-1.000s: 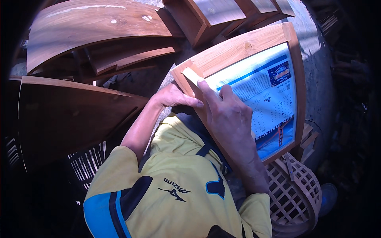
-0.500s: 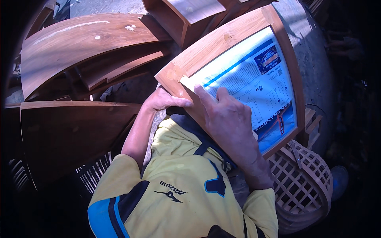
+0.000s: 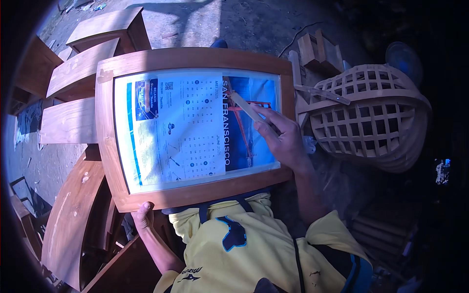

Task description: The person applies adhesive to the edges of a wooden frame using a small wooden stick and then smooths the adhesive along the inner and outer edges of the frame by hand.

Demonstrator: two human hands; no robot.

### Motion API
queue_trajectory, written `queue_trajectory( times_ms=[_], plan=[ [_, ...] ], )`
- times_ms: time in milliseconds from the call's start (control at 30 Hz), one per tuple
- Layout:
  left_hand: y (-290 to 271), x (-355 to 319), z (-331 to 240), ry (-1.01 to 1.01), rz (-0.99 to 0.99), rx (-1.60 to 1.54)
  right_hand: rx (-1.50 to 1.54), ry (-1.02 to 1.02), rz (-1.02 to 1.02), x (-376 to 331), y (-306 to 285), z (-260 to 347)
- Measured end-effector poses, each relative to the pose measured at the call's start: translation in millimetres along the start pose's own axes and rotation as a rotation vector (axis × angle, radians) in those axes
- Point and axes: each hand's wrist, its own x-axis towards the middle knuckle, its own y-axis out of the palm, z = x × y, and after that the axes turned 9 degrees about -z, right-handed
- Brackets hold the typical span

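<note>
A rounded-corner wooden frame (image 3: 195,57) with a printed blue and white calendar sheet (image 3: 195,127) behind its panel lies across my lap, over my yellow shirt. My left hand (image 3: 142,215) grips the frame's near edge at its lower left corner, fingers tucked underneath. My right hand (image 3: 284,139) rests on the right side of the sheet. It holds a thin flat pale wooden stick (image 3: 245,107) whose tip points up and left onto the panel.
A curved wooden lattice piece (image 3: 371,117) lies right of the frame, with small wooden blocks (image 3: 317,46) behind it. Plain wooden benches (image 3: 93,73) stand at the upper left and a curved wooden panel (image 3: 73,219) at the lower left. Dusty ground lies beyond.
The frame has turned and now lies broadside across my lap. My right hand with the stick moved from the frame's corner onto the sheet's right side. My left hand now holds the near edge.
</note>
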Motion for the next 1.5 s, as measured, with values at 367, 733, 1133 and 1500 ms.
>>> queue_trajectory(
  times_ms=[367, 733, 1133, 1500],
  plan=[
    [2, -2, -12, -0.022, 0.013, 0.035, -0.416, 0.186, -0.342, 35, -65, -134],
    [-31, 8, -9, -0.049, 0.039, 0.025, -0.497, 0.280, -0.174, 61, -79, -113],
    [-33, 11, -11, -0.044, 0.053, 0.039, -0.471, 0.200, -0.207, 53, -85, -123],
    [-7, 5, -18, -0.030, 0.052, 0.024, -0.406, 0.118, -0.287, 40, -95, -137]
  ],
)
